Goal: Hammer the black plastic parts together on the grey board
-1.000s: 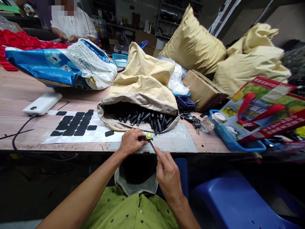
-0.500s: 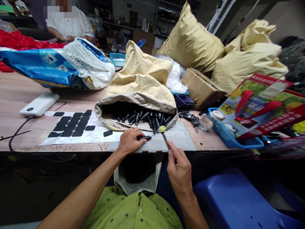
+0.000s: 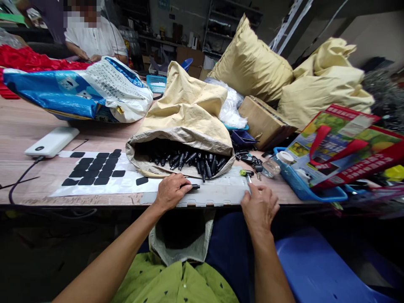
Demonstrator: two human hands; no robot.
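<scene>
My left hand rests at the table's front edge, its fingers closed on a black pen-like piece that points right. Over a grey board, my right hand is palm down. Its thumb and forefinger are at the handle of a small hammer with a yellow-green head; the lower handle is hidden under the hand. Just behind my hands lies a beige sack, its mouth facing me. Many similar black pieces spill at its opening.
To the left, black rounded pads sit on a white sheet, near a cabled white power bank. A blue basket with a red-handled bag stands right. Below the edge hangs an open sack. Another person sits behind.
My right hand has moved right with the hammer, from in front of the sack's mouth to the board's right end, and its fingers have loosened. My left hand keeps the black piece.
</scene>
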